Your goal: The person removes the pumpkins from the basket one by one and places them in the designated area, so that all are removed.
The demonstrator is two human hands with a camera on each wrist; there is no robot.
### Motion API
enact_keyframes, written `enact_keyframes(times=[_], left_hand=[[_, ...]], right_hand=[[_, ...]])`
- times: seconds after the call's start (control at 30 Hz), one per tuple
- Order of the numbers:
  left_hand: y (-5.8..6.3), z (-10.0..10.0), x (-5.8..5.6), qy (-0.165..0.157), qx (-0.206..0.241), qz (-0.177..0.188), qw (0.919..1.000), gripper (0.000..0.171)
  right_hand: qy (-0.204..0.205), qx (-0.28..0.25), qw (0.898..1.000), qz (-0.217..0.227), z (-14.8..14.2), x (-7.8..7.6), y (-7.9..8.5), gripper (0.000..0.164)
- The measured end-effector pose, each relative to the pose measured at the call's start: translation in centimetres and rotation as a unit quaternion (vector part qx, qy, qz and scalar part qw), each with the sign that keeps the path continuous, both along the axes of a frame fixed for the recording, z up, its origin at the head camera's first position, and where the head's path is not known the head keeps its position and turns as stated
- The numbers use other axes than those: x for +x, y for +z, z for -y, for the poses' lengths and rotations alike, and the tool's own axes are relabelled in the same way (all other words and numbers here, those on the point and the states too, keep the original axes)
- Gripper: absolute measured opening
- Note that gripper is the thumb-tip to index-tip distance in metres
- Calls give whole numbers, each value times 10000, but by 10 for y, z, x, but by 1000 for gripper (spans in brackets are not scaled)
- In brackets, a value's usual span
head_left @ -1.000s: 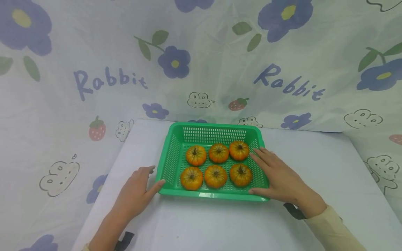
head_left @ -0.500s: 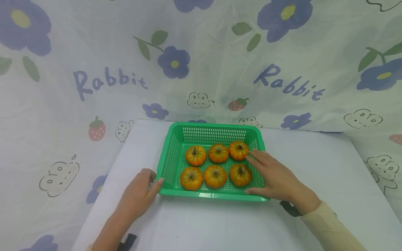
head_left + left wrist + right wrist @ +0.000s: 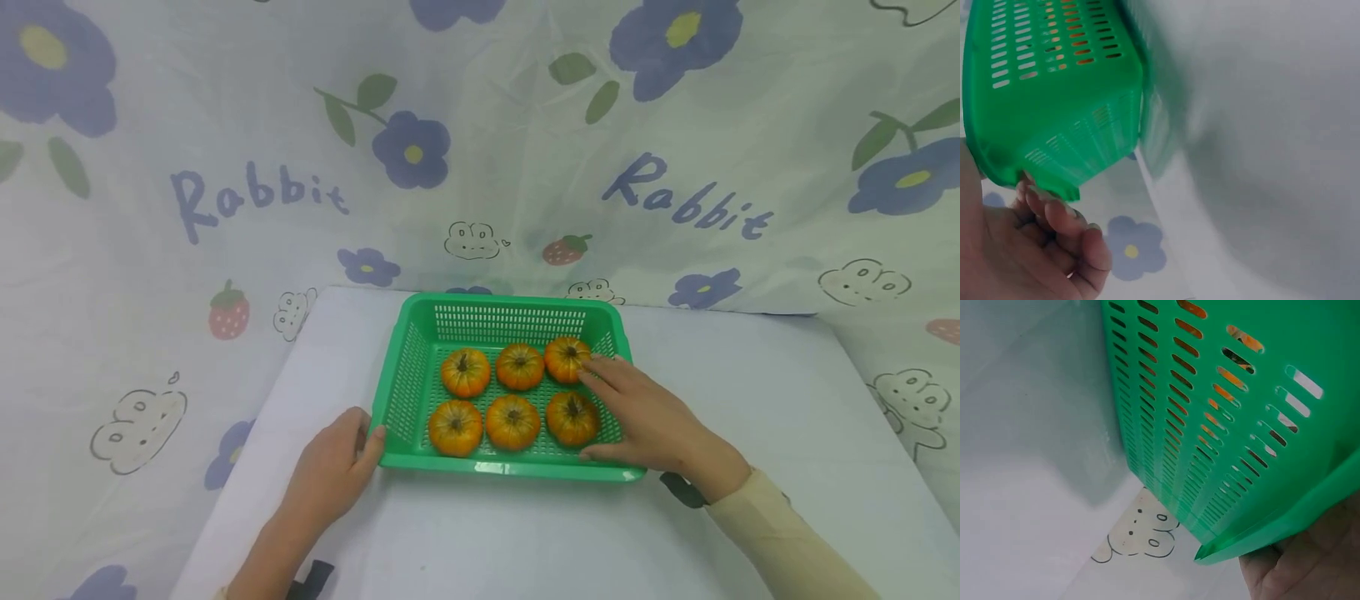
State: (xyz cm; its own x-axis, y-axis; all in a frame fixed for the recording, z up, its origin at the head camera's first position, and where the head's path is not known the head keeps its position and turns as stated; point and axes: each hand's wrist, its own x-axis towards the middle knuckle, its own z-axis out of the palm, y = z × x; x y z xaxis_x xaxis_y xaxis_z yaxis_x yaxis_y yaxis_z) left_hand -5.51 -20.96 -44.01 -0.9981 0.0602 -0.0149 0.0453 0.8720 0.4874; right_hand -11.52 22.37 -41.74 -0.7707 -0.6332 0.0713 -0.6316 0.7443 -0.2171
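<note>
A green perforated plastic basket holds small orange pumpkins in two rows of three. My left hand grips the basket's front left corner, thumb at the rim and fingers curled on the outside. Those curled fingers show below the rim in the left wrist view. Over the right side wall reaches my right hand, its fingers spread and loosely bent. Its fingertips are at the back right pumpkin; whether they touch it cannot be told. The right thumb lies near the front right pumpkin.
The basket stands on a white-covered table, near its back edge. Behind and at the sides hangs a white cloth printed with flowers, rabbits and strawberries.
My right hand has moved left, further over the basket toward the back right pumpkin. My left hand has closed in on the front left corner. Basket and pumpkins stay in place.
</note>
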Motion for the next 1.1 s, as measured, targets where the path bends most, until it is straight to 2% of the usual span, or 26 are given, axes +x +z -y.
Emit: enact_keyframes(times=[0.17, 0.27, 0.67, 1.1], left_hand=[[4, -3, 0, -11, 97, 497, 9987, 27], [5, -4, 0, -19, 111, 623, 9980, 29], [7, -3, 2, -63, 180, 772, 9968, 33], [3, -3, 1, -72, 363, 744, 9965, 34]], right_hand=[[201, -12, 9998, -17, 5, -4, -1, 98], [249, 68, 9997, -17, 8, -6, 0, 92], [282, 379, 9988, 156, 14, -9, 2, 84], [233, 605, 9972, 381, 21, -13, -1, 80]])
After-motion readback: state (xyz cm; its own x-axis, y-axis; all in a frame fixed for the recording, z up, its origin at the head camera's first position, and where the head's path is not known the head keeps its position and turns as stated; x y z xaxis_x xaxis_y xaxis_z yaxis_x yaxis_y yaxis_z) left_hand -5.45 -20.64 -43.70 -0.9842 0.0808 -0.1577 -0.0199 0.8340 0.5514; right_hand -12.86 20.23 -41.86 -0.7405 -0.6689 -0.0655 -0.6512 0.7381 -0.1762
